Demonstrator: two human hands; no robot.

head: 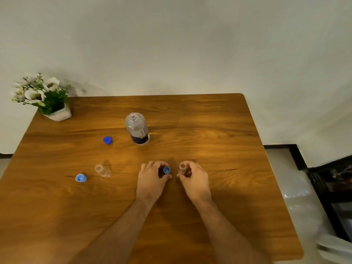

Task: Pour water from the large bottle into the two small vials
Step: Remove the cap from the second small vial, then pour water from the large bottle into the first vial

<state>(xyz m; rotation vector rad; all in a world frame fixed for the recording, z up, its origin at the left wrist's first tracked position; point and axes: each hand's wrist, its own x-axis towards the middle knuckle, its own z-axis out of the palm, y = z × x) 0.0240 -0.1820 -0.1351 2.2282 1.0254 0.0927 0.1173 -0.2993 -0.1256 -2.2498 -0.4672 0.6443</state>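
Observation:
The large clear bottle (137,128) stands uncapped at the table's middle, its dark blue cap (107,140) lying to its left. My right hand (193,179) is shut on a small clear vial (183,167), upright and uncapped. Beside it, my left hand (152,178) pinches a small light blue cap (166,170) between thumb and fingers. A second small vial (103,170) stands uncapped at the left, with its light blue cap (81,177) lying just left of it.
A white pot of artificial flowers (41,97) sits at the wooden table's (228,130) far left corner against the wall. A dark cabinet (335,191) stands on the floor to the right of the table.

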